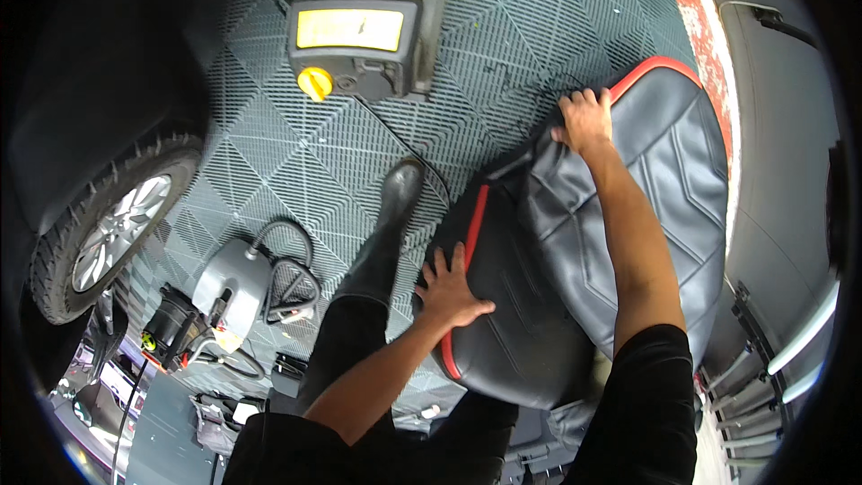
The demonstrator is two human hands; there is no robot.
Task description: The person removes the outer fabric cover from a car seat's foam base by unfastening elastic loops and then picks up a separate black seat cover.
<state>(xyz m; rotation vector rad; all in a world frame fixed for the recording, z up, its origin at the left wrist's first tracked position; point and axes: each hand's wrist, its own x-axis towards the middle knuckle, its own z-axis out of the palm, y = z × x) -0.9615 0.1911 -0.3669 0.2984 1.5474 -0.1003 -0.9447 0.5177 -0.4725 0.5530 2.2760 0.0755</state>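
Observation:
A black leather-look car seat with red trim stands in front of me on the right. My left hand (451, 295) lies flat on the edge of its seat cushion (516, 323), fingers spread across the red strip. At the near side edge of the backrest (669, 162), my right hand (588, 121) is closed, fingers curled over the cover's border. The backrest cover looks loose and creased below that hand. What the right fingers hold on the far side of the edge is hidden.
A grey machine (355, 45) with yellow labels and a yellow knob stands ahead on the grey tile floor (503, 18). To the left are a car wheel (121, 220) and a silver-grey device (232, 283) with hoses. My boot (402, 189) is beside the seat; a wall (781, 126) runs along the right.

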